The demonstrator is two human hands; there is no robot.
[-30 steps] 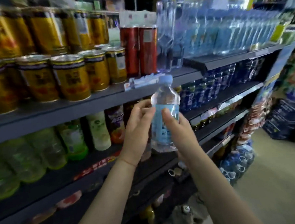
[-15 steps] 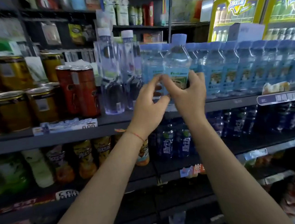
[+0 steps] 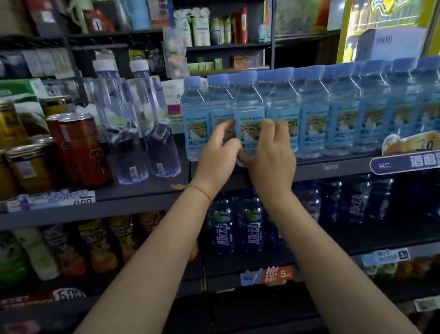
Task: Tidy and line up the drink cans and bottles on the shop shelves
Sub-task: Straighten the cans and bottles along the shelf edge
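Observation:
A small water bottle [image 3: 248, 103] with a blue cap and a pale blue label stands on the dark shelf [image 3: 333, 169], in the front row of matching water bottles [image 3: 342, 113]. Both my hands are on its lower half. My left hand [image 3: 217, 161] holds its left side with curled fingers, and my right hand [image 3: 270, 162] holds its right side, with the fingers over the label. The bottle's base is hidden behind my hands.
Left of the row stand two tall clear bottles [image 3: 141, 136], red cans [image 3: 84, 149] and yellow cans [image 3: 1, 170]. Dark blue drink bottles [image 3: 248, 228] fill the shelf below. A price strip [image 3: 415, 161] runs along the shelf edge at the right.
I carried the bottle up from chest height to the upper shelf and set it down into the row of matching bottles. Both hands have slid down to its lower half.

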